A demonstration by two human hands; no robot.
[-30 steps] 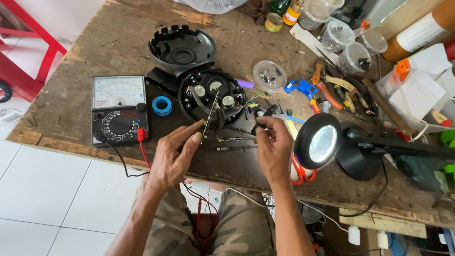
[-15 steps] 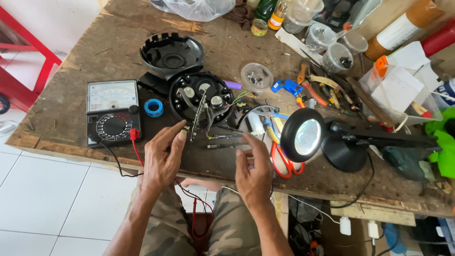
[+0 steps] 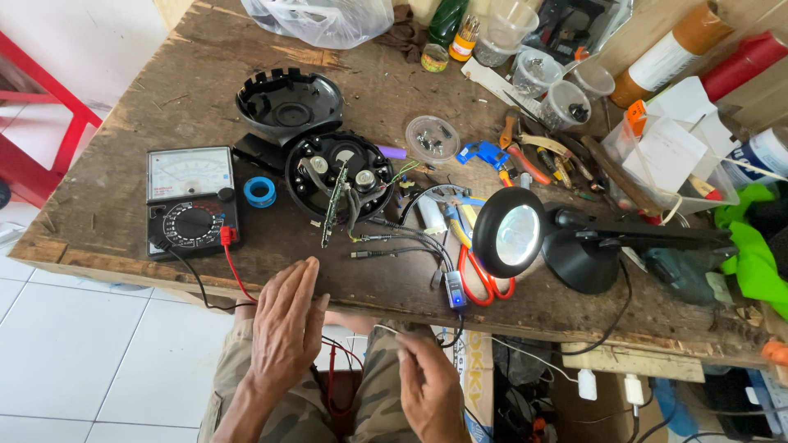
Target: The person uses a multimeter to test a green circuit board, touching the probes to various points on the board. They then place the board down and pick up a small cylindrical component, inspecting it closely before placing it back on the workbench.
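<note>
The wooden workbench (image 3: pixel 123 115) carries everything. At its centre lies the opened round black device (image 3: pixel 341 174), circuit board and wires spilling toward six o'clock, laid flat for access. At nine o'clock sits the analogue multimeter (image 3: pixel 190 199); at three o'clock, the magnifier lamp (image 3: pixel 510 231). The left hand (image 3: pixel 285 328) hovers flat, fingers spread, holding nothing. The right hand (image 3: pixel 429 385), below the bench edge, is loosely curled and empty.

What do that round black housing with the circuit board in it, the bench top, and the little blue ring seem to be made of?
The round black housing looks like moulded plastic, matt to slightly glossy, with ribbed walls. The bench top is bare wood, rough and unfinished: grain, scratches and chipped edges show. The blue ring looks like a roll of plastic tape, smooth with a slight sheen, though the picture leaves that open.
</note>
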